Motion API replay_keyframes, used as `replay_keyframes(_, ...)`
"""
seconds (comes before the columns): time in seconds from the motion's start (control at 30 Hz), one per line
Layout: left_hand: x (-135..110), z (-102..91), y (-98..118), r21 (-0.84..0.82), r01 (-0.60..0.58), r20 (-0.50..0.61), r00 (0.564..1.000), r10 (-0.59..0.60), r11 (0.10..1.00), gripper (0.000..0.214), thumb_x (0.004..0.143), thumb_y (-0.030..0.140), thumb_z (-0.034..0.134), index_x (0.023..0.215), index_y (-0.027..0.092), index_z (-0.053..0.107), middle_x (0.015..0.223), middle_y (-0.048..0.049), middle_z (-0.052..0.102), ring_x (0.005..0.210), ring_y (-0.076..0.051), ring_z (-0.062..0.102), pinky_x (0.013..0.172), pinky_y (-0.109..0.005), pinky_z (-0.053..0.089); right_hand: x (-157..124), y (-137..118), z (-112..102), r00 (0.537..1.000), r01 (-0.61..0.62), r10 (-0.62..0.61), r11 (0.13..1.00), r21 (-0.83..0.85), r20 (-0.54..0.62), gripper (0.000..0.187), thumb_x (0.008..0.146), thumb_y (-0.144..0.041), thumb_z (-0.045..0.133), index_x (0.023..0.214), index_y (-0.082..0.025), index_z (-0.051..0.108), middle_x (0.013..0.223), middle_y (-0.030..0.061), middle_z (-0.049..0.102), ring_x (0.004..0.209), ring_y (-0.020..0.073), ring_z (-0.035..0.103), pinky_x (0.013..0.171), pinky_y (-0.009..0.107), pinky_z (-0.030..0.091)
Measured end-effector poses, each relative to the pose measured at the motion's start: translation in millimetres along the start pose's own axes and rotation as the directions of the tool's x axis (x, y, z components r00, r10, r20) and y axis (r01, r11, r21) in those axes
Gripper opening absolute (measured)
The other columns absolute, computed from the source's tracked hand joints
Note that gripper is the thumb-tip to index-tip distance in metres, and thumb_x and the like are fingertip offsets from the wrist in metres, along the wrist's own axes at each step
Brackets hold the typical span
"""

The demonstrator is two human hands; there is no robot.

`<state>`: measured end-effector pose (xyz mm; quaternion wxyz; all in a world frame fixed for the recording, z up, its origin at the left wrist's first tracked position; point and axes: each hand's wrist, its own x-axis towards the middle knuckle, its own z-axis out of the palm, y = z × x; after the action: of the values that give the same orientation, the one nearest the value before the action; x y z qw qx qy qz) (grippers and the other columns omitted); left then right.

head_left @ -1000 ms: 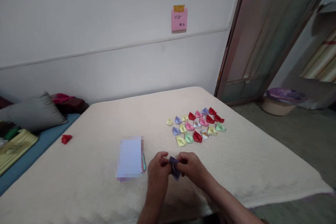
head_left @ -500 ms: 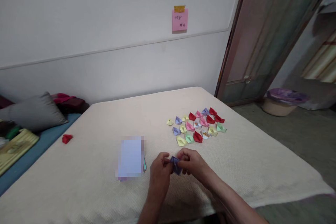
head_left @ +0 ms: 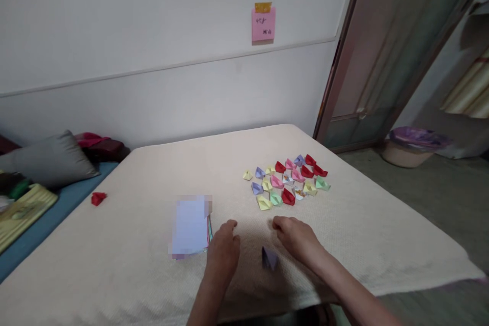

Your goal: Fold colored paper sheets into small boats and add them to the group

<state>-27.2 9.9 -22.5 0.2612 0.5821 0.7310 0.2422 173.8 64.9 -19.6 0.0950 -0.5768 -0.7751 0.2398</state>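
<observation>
Between the left hand (head_left: 223, 248) and right hand (head_left: 295, 237), both loosely open and empty on the worktop (head_left: 153, 173), lies a purple origami piece (head_left: 269, 258).

White wall (head_left: 153, 25), grey pillow (head_left: 49, 159), door (head_left: 385, 46) at right.

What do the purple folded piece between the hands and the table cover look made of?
Purple folded piece: thin matte paper, going by its sharp creases and flat facets. Table cover: probably woven cream cloth; fine waffle texture, edge drapes over.
</observation>
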Motion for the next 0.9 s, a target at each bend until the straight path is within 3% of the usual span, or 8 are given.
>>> replay_keyframes(0.13,-3.6,1.0,-2.0,-0.001,-0.045,0.04,0.998,0.045,0.999,0.047,0.069,0.013,0.049,0.115,0.017,0.058,0.113,-0.0124,0.064,0.102,-0.025,0.058,0.086,-0.031,0.04,-3.1,2.2,-9.8,0.998,0.04,-0.039,0.999,-0.015,0.042,0.028,0.071,-0.009,0.049,0.089,-0.02,0.067,0.087,0.0089,0.069,0.086,0.0246,0.062,0.068,0.029,0.038)
replay_keyframes(0.2,-5.1,1.3,-1.7,0.01,-0.052,0.056,0.997,0.051,0.999,0.048,0.07,0.015,0.049,0.117,0.017,0.057,0.113,-0.0119,0.064,0.101,-0.024,0.058,0.086,-0.031,0.04,-7.6,1.4,-14.8,0.986,0.129,-0.134,0.99,0.052,0.101,0.037,0.067,-0.009,0.054,0.099,-0.023,0.065,0.096,0.0049,0.068,0.09,0.0211,0.062,0.072,0.026,0.041)
replay_keyframes(0.3,-5.4,1.4,-2.4,0.015,-0.044,0.049,0.998,0.043,0.999,0.048,0.071,0.017,0.049,0.119,0.016,0.056,0.114,-0.0124,0.063,0.102,-0.025,0.057,0.087,-0.031,0.04,-17.9,-2.6,-15.4,0.903,0.343,-0.376,0.922,0.18,0.207,0.06,0.063,-0.011,0.061,0.119,-0.029,0.056,0.13,0.0039,0.054,0.116,0.0223,0.05,0.092,0.029,0.038)
replay_keyframes(0.37,-4.9,1.6,-3.8,0.007,-0.044,0.028,0.999,0.044,0.999,0.048,0.072,0.018,0.049,0.12,0.016,0.056,0.116,-0.0129,0.062,0.104,-0.025,0.057,0.088,-0.031,0.039,-23.1,-6.2,-9.8,0.867,0.407,-0.433,0.901,0.152,0.248,0.066,0.06,-0.009,0.062,0.122,-0.032,0.055,0.143,0.0043,0.041,0.128,0.0255,0.038,0.101,0.035,0.033)
replay_keyframes(0.47,-4.2,2.0,-5.5,0.008,-0.056,0.014,0.998,0.056,0.998,0.047,0.073,0.019,0.049,0.12,0.015,0.056,0.118,-0.014,0.061,0.106,-0.026,0.056,0.089,-0.032,0.039,-21.3,-7.1,0.2,0.863,0.446,-0.446,0.893,0.055,0.237,0.047,0.066,-0.004,0.054,0.105,-0.027,0.065,0.141,0.0064,0.043,0.128,0.0264,0.039,0.101,0.039,0.033)
replay_keyframes(0.53,-4.0,1.7,-5.2,0.019,-0.05,0.021,0.999,0.049,0.999,0.047,0.073,0.019,0.048,0.12,0.015,0.056,0.117,-0.0138,0.062,0.106,-0.025,0.056,0.089,-0.032,0.038,-13.4,-1.6,2.1,0.889,0.432,-0.426,0.902,-0.004,0.167,0.039,0.068,-0.002,0.05,0.095,-0.024,0.068,0.135,0.0084,0.049,0.125,0.0261,0.043,0.098,0.038,0.035)
replay_keyframes(0.7,-4.9,-0.2,0.0,0.075,-0.046,0.059,0.997,0.042,0.996,0.046,0.076,0.02,0.046,0.12,0.012,0.055,0.113,-0.0155,0.062,0.101,-0.026,0.058,0.086,-0.034,0.039,5.2,23.1,-12.6,0.949,0.313,-0.316,0.946,-0.082,-0.019,0.048,0.067,0.003,0.044,0.102,-0.021,0.068,0.125,0.0111,0.055,0.118,0.0249,0.048,0.096,0.036,0.036)
replay_keyframes(0.9,-6.9,1.8,3.9,0.096,-0.071,0.075,0.995,0.064,0.993,0.044,0.077,0.022,0.044,0.119,0.013,0.055,0.111,-0.0148,0.063,0.099,-0.026,0.059,0.085,-0.033,0.04,4.3,30.9,-22.6,0.977,0.207,-0.206,0.978,-0.025,0.049,0.045,0.064,0.003,0.043,0.096,-0.016,0.068,0.104,0.0095,0.066,0.101,0.0214,0.058,0.085,0.028,0.04)
